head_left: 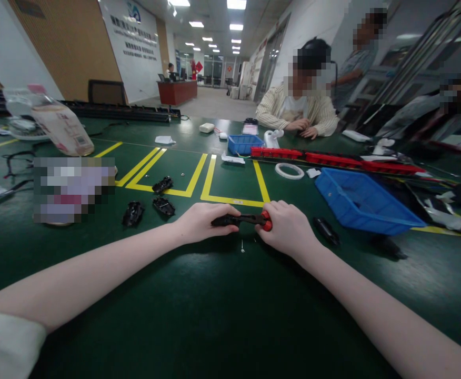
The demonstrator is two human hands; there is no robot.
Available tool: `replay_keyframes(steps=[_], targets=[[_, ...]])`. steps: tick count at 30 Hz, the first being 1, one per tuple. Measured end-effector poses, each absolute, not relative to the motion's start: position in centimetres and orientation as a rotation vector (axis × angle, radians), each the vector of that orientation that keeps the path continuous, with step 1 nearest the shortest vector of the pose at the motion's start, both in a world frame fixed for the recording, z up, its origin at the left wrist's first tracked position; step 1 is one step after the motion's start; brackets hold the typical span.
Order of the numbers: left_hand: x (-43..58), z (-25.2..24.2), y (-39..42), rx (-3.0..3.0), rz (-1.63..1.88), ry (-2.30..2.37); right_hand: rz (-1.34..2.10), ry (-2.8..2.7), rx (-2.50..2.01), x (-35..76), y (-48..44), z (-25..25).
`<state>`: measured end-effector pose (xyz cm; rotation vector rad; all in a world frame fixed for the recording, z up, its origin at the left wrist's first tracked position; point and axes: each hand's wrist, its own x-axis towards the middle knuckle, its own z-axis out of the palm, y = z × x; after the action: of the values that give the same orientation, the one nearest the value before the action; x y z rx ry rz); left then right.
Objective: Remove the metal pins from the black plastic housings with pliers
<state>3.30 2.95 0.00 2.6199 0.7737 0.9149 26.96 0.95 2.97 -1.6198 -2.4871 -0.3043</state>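
Over the green table point(199, 305), my left hand point(201, 221) is closed around a small black plastic part point(224, 220). My right hand point(286, 226) grips a pair of pliers point(264, 219) with red handles, and their dark jaws reach left to the black part. Whether the jaws are clamped on it I cannot tell. Just below the pliers lies a small whitish bit point(242, 247). Left of my left hand rest several similar black parts point(133, 213). Another black piece point(326, 230) lies to the right of my right hand.
A blue tray point(364, 205) stands at the right, with a smaller blue bin point(245, 143) farther back. A long red strip point(333, 159) runs behind a white ring point(289, 170). A bottle point(62, 123) leans at the left. Across the table sits a person point(299, 108).
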Motion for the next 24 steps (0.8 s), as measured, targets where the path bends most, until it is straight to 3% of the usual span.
replay_keyframes(steps=[4,14,24], targets=[[3.35,-0.1,2.98,2.637,0.978,0.777,-0.369,-2.46,-1.654,26.93,0.82,3.22],[3.39,0.0,3.06,2.621,0.912,0.805,0.037,-2.441,-1.803,26.96,1.05,2.87],[3.33,0.34,3.15,2.45,0.943,0.743,0.055,-2.449,-1.788,26.94,0.98,2.95]])
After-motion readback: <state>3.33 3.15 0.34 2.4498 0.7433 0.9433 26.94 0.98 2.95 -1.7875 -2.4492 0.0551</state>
